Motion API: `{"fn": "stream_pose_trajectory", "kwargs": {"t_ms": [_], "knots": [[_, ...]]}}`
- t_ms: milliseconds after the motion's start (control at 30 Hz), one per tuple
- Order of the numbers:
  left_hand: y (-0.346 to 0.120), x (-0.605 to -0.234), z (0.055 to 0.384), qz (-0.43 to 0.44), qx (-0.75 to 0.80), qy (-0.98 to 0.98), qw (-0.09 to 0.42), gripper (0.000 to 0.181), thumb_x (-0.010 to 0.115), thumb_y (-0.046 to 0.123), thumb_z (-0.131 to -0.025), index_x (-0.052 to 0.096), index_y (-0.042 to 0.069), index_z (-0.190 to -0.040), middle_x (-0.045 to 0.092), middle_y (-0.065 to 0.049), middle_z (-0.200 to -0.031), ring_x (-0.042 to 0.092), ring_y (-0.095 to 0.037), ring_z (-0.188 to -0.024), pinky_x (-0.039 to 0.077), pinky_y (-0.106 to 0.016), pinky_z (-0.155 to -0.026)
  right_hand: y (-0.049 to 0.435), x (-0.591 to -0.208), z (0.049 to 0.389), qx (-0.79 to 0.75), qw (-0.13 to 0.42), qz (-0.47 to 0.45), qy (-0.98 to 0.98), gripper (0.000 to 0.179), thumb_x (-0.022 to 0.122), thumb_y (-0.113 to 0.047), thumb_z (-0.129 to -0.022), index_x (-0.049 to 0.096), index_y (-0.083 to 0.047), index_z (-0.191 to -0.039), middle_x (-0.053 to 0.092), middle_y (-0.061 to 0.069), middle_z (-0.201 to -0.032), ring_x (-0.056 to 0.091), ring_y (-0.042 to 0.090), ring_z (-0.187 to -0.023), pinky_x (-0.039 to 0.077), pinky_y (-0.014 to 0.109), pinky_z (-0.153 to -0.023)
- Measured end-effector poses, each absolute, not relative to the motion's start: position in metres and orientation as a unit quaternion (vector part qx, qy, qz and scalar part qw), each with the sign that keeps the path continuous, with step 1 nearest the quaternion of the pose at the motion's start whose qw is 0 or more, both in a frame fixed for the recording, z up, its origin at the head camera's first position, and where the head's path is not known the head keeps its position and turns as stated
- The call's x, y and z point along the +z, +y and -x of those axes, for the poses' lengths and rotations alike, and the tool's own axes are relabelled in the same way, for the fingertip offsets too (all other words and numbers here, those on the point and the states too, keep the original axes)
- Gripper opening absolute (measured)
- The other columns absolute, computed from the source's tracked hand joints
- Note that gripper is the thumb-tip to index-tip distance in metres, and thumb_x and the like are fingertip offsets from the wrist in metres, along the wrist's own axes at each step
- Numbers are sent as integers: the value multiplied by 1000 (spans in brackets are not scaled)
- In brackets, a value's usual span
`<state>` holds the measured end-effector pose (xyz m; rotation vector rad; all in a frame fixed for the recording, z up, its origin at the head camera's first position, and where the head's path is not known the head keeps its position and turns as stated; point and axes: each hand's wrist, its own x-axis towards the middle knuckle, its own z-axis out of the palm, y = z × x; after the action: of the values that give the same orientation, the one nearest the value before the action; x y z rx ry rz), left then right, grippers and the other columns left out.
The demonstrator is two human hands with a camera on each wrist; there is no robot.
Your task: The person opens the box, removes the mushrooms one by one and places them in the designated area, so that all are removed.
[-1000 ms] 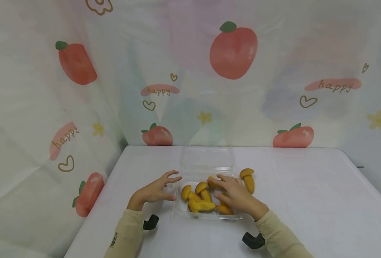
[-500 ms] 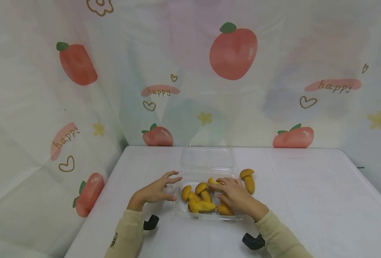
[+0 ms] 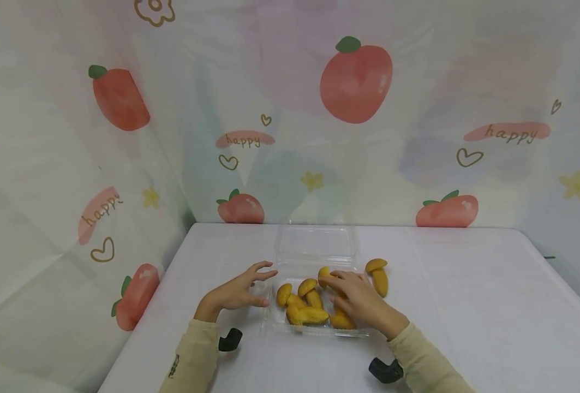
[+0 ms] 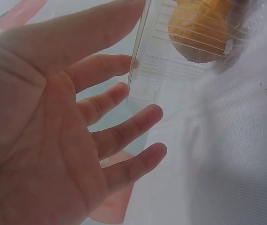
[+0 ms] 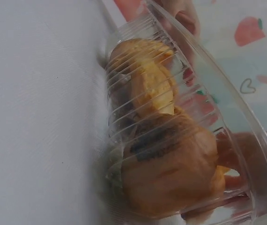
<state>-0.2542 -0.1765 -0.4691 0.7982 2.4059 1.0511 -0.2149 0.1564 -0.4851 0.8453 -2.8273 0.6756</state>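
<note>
A clear plastic clamshell box (image 3: 314, 331) holds several yellow-brown mushrooms (image 3: 306, 315). My right hand (image 3: 363, 301) reaches over its right side, fingers curved down onto a mushroom (image 3: 324, 274) near the back, which they grip by the cap. In the right wrist view, mushrooms (image 5: 171, 164) show through the ribbed wall, and fingers behind them are partly hidden. My left hand (image 3: 235, 289) stands at the box's left side with fingers spread and nothing held. The left wrist view has its fingertips right at the clear rim (image 4: 138, 51).
The box's clear lid (image 3: 316, 243) lies folded back behind it. One mushroom (image 3: 378, 277) lies on the white table (image 3: 466, 305), right of the box. Black curved pieces (image 3: 230, 339) sit by both wrists. A fruit-printed curtain (image 3: 290, 136) closes off the back and left.
The mushroom under my right fingers has turned and shifted slightly within the box. My right fingers moved a little with it. The left hand has stayed in place.
</note>
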Motion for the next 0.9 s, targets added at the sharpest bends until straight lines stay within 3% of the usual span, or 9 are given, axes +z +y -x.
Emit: {"fn": "stream_pose_trajectory", "kwargs": {"t_ms": [200, 500, 900], "knots": [[-176, -470, 253, -287, 373, 860, 195, 75, 74, 18, -92, 37, 9, -157, 18, -15, -167, 32, -43, -148, 33, -65, -117, 161, -483, 215, 280, 85, -287, -912, 50, 72, -7, -92, 59, -9, -140, 67, 10, -133, 62, 33, -124, 48, 56, -105], [-176, -468, 253, -284, 372, 862, 195, 75, 75, 19, -92, 38, 9, -157, 18, -14, -167, 34, -43, -147, 33, -65, -116, 164, -475, 216, 356, 81, -265, -892, 56, 71, -8, -93, 52, -11, -145, 63, 10, -140, 64, 30, -108, 54, 51, -92], [-175, -467, 252, -277, 377, 861, 197, 75, 75, 18, -92, 37, 9, -157, 17, -13, -168, 33, -44, -148, 32, -66, -117, 171, -463, 214, 402, 108, -253, -873, 57, 75, -9, -90, 52, -12, -142, 66, 9, -130, 68, 16, -91, 51, 27, -77]]}}
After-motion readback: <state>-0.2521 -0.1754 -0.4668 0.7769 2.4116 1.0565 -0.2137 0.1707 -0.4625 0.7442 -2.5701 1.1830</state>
